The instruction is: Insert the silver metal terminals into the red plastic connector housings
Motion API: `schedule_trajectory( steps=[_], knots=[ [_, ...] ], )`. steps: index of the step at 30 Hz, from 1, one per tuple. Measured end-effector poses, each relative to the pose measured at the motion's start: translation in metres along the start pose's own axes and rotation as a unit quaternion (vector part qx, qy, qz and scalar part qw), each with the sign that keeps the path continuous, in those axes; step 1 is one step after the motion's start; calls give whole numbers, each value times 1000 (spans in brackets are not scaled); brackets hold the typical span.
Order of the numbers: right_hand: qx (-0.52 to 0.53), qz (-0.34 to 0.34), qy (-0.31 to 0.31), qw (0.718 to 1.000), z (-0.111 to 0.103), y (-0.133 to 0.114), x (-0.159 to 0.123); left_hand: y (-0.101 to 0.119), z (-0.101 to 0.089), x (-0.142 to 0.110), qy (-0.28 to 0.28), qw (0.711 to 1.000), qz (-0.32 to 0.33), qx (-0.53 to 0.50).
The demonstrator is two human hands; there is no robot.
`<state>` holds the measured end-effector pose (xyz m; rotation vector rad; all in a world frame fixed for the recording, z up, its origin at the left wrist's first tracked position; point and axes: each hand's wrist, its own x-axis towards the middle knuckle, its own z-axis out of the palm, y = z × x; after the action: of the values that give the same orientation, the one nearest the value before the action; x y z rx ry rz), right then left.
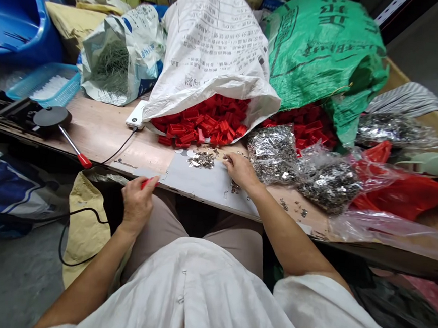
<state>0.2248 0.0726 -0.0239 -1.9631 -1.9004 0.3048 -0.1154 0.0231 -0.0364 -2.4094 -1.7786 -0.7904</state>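
Observation:
My left hand (137, 201) is closed around a small red plastic piece (148, 182) at the near edge of the wooden table (100, 132). My right hand (241, 170) rests on a grey sheet (198, 182) on the table, fingers curled and reaching toward a small heap of shiny metal bits (201, 159); what its fingertips hold, if anything, is hidden. Behind the heap, a white woven sack (213, 47) spills many red plastic pieces (203, 122) onto the table.
Clear bags of metal parts (302, 165) lie right of my hand, beside a green sack (323, 46) holding more red pieces. A phone (136, 115) with a cable, a red-handled black tool (55, 121), a blue basket (45, 83) and a yellow sack (85, 224) are left.

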Motion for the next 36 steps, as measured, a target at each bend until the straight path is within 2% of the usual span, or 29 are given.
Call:
schedule_trajectory(
  steps=[4,7,10,14,18,20,21,22,23,25,27,28,29,31,33,36],
  knots=[
    [-32,21,28,999,3,-4,29,-44,-13,-25,-12,997,-68,44],
    [-48,56,62,995,5,-7,46,-53,-11,-39,-25,993,-89,70],
    [-65,72,66,993,7,-7,55,-46,-7,-40,-14,995,-82,59],
    [-41,59,69,995,6,-1,59,-25,-5,-27,-8,999,-44,-5],
    [82,37,89,992,-5,9,52,2,-6,-12,-2,992,-16,-123],
    [155,17,71,985,-12,8,39,18,-5,-5,-16,975,-30,-219],
    [185,8,59,981,-15,4,30,27,-4,-1,-34,957,-51,-285],
    [204,-6,45,978,-17,-1,19,37,-3,3,-63,927,-81,-362],
    [218,-29,24,975,-19,-8,6,46,-2,7,-103,881,-122,-445],
    [236,-88,-14,968,-21,-27,-21,66,1,15,-184,748,-219,-599],
    [240,-155,-64,956,-20,-44,-46,83,5,22,-238,608,-296,-697],
    [230,-177,-98,952,-20,-51,-56,90,7,25,-252,553,-318,-728],
    [223,-186,-117,950,-20,-56,-63,95,9,26,-256,515,-334,-747],
    [217,-178,-157,947,-21,-58,-67,101,13,28,-248,472,-356,-767],
    [219,-134,-163,953,-23,-51,-58,102,17,26,-238,446,-372,-778],
    [173,-57,-80,980,-22,-33,-28,97,17,23,-250,408,-369,-797]
  ],
)
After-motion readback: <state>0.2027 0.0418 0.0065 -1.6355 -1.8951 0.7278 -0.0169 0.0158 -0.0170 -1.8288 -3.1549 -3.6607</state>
